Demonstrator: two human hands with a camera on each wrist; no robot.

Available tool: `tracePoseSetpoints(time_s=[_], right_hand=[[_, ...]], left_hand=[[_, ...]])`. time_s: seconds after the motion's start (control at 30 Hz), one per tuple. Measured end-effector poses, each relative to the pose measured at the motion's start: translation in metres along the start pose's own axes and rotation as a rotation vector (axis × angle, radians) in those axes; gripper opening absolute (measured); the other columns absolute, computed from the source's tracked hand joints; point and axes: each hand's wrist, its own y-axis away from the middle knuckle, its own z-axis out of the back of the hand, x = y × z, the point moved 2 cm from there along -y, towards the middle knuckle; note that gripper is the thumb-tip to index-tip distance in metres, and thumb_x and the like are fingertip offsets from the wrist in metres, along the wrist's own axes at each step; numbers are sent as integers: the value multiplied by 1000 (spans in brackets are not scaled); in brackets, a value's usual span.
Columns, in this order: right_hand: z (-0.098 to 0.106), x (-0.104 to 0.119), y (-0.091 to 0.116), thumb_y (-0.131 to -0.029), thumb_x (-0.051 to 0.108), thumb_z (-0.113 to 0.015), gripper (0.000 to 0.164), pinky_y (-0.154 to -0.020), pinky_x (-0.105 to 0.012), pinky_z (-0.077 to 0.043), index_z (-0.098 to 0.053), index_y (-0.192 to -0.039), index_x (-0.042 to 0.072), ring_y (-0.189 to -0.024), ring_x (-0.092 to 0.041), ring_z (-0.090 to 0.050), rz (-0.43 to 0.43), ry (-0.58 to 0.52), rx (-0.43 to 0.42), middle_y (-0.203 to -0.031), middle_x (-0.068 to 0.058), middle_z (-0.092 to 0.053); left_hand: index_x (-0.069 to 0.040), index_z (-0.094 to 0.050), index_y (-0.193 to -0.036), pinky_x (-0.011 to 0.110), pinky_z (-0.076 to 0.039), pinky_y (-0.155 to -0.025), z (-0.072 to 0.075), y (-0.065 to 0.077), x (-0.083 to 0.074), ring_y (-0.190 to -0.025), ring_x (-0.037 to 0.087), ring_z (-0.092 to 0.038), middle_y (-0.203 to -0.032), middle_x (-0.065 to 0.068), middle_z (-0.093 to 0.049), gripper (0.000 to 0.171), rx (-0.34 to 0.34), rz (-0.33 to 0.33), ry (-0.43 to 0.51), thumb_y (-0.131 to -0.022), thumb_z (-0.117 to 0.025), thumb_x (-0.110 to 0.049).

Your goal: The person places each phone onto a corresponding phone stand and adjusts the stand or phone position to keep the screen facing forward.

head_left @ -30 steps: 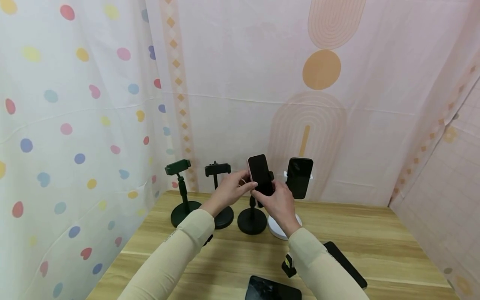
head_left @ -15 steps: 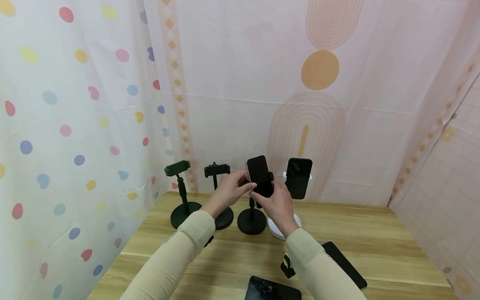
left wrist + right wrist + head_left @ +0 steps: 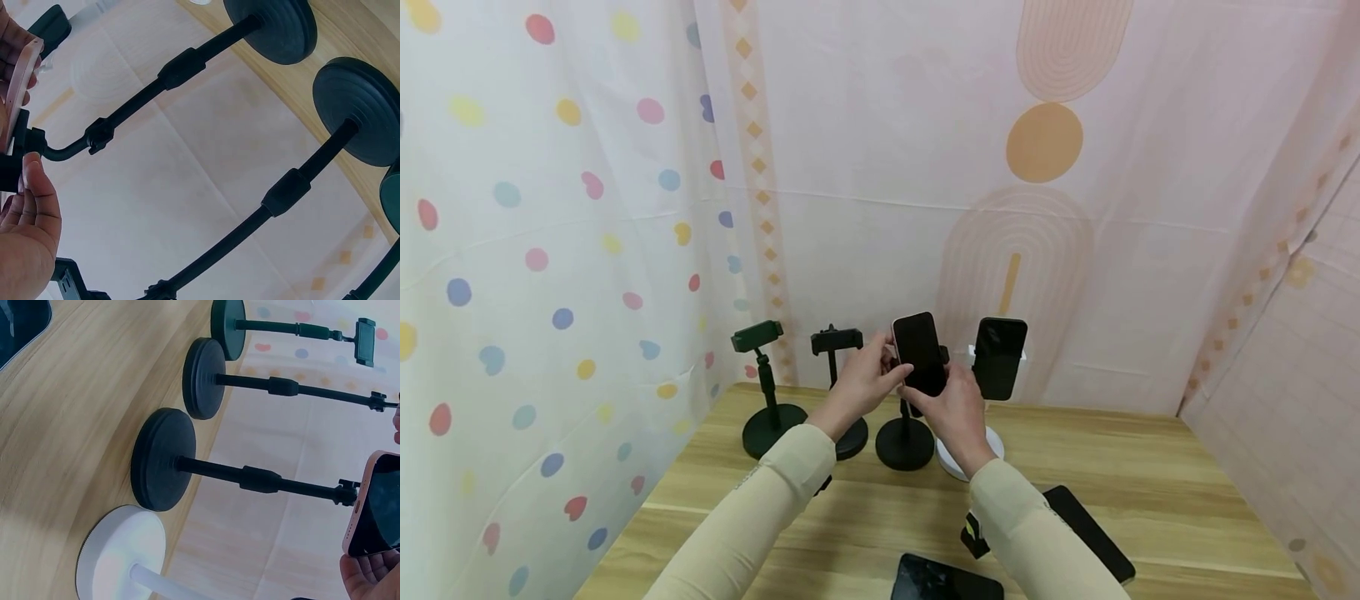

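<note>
A smartphone (image 3: 919, 346) with a dark screen and pink edge (image 3: 21, 87) sits upright, slightly tilted, at the clamp of a black phone stand (image 3: 905, 442). My right hand (image 3: 953, 406) grips the phone by its lower right side, thumb across the lower front. At the phone's left edge, my left hand (image 3: 867, 379) pinches the stand's clamp (image 3: 11, 170) with thumb and fingers. The stand's round base (image 3: 164, 459) rests on the table, and its pole rises to the clamp behind the phone. Most of the clamp is hidden in the head view.
To the left stand a green phone stand (image 3: 767, 429) and another black one (image 3: 837, 339). On the right, a white stand (image 3: 951, 458) bears a second phone (image 3: 998, 358). Nearer me lie a black tablet-like device (image 3: 946, 579), a black phone (image 3: 1090, 533) and a small black object (image 3: 974, 537).
The left hand's fingers have shifted slightly upward along the phone's left edge. The right hand keeps its grip, and the phone stays nearly in place.
</note>
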Motion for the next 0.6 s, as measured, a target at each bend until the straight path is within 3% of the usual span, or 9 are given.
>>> tracePoseSetpoints(time_s=[0.23, 0.4, 0.53, 0.6], right_hand=[[2, 0, 0, -83, 43, -80, 53, -79, -44, -51, -63, -109, 0, -93, -28, -59, 21, -17, 13, -103, -13, -61], [6, 1, -5, -94, 34, -71, 37, -78, -44, -52, -64, -104, -2, -91, -31, -64, 55, -19, -5, -100, -16, -63], [9, 6, -12, -100, 26, -62, 28, -79, -47, -52, -64, -106, -1, -92, -33, -66, 94, -25, 4, -101, -18, -65], [11, 9, -16, -102, 24, -58, 31, -84, -49, -52, -63, -117, -2, -98, -35, -66, 94, -45, 23, -108, -20, -66]], left_hand=[[-9, -54, -120, 32, -50, -66, -1, 1, 3, -76, 14, -61, -90, 2, -65, 27, -31, -9, -18, -98, -66, -20], [-7, -54, -122, 30, -46, -60, -2, 1, 1, -66, 14, -55, -84, 2, -62, 28, -35, -25, -23, -99, -64, -18], [-6, -53, -122, 30, -42, -57, -2, 0, 1, -61, 16, -50, -78, 2, -57, 27, -42, -42, -28, -99, -63, -18], [-6, -53, -123, 31, -42, -58, -1, 1, 2, -62, 16, -50, -79, 2, -57, 27, -43, -48, -21, -100, -62, -18]])
